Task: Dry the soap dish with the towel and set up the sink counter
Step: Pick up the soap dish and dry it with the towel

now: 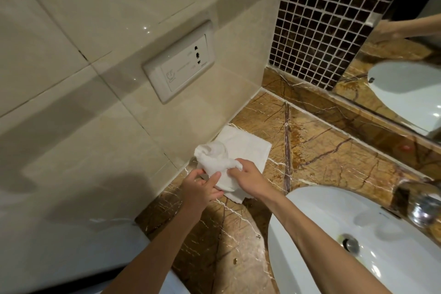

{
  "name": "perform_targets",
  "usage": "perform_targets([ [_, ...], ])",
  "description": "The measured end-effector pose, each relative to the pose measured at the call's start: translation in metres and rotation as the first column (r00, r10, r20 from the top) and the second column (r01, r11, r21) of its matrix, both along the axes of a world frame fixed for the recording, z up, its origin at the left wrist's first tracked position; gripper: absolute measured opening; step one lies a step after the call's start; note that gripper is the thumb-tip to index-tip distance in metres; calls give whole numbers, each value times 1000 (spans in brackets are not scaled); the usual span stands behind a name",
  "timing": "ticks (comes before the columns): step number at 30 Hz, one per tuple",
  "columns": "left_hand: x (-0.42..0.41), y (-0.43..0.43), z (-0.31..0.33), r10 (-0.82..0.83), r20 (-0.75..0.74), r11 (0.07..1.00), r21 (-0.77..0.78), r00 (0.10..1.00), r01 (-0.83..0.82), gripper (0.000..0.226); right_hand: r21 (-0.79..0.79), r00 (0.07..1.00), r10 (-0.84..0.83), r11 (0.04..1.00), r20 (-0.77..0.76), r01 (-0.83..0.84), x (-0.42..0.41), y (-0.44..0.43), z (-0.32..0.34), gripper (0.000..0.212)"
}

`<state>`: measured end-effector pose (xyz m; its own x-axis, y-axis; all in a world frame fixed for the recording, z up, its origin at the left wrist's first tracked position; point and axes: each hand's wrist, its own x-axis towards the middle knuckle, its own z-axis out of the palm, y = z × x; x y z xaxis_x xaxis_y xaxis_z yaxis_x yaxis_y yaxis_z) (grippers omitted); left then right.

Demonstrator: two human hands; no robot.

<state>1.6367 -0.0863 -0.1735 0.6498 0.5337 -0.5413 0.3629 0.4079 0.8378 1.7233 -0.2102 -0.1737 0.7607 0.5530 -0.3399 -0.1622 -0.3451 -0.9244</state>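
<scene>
My left hand (200, 188) and my right hand (248, 176) meet over the counter's left end, close to the wall. My right hand grips a bunched white towel (214, 157) and presses it down between both hands. My left hand holds a small white soap dish (225, 189), which the towel wraps almost fully. Only a smooth curved rim of the dish shows under my left fingers. Beneath both hands a second white towel (245, 143) lies folded flat on the brown marble counter (322, 157).
A white sink basin (334, 222) with a metal drain (350, 243) is set into the counter at the right, with a chrome faucet (424, 205) behind it. A wall socket plate (179, 62) sits on the beige tiles. A mirror (405, 79) lines the back.
</scene>
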Motion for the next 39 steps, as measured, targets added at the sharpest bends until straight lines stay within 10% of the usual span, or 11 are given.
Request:
perform_targets([
  [18, 7, 2, 1, 21, -19, 997, -74, 1000, -22, 27, 0, 998, -19, 1000, -59, 19, 10, -6, -3, 15],
  [26, -11, 15, -5, 2, 9, 999, -44, 1000, -2, 45, 58, 930, -362, 929, -68, 366, 10, -16, -5, 9],
  [36, 2, -17, -7, -162, -16, 969, 185, 987, 162, 29, -39, 980, -121, 991, 158, 129, -19, -2, -12, 8],
  [39, 7, -11, -8, -95, -37, 993, -77, 995, 92, 21, -45, 978, -131, 989, 161, 140, -17, -3, -14, 9],
])
